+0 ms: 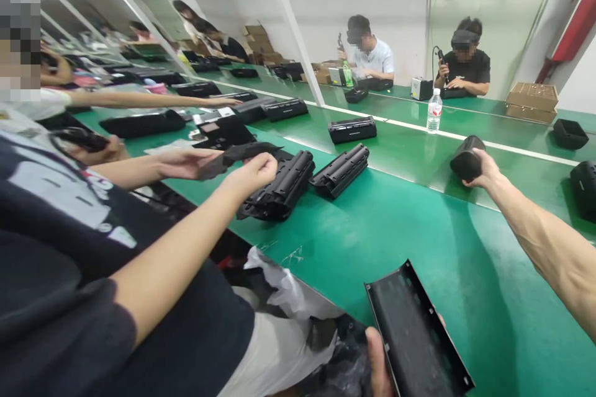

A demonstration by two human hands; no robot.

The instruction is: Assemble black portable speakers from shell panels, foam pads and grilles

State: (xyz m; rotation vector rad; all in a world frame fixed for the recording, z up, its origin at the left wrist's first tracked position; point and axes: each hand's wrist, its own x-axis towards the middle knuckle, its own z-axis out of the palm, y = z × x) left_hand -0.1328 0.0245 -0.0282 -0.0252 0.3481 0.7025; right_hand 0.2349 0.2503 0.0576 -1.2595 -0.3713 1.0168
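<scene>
At the bottom, my left hand [379,361] grips a long black plastic shell [416,329], thumb on one edge and a fingertip just showing at the other. The shell's hollow inside faces up, with small clips along its rims. My right hand [487,170] reaches far out to the right, its fingers wrapped round the end of a black speaker-like housing [465,158] at the conveyor belt. Whether that housing touches the belt, I cannot tell.
On my left, a co-worker's hands [256,170] hold a dark sheet above black ribbed units [291,186]. Another ribbed unit [342,170] lies on the green table [372,229]. Beyond are a housing [352,130], a water bottle [434,113], cardboard trays [531,99] and seated people. A plastic bag [288,285] hangs at the edge.
</scene>
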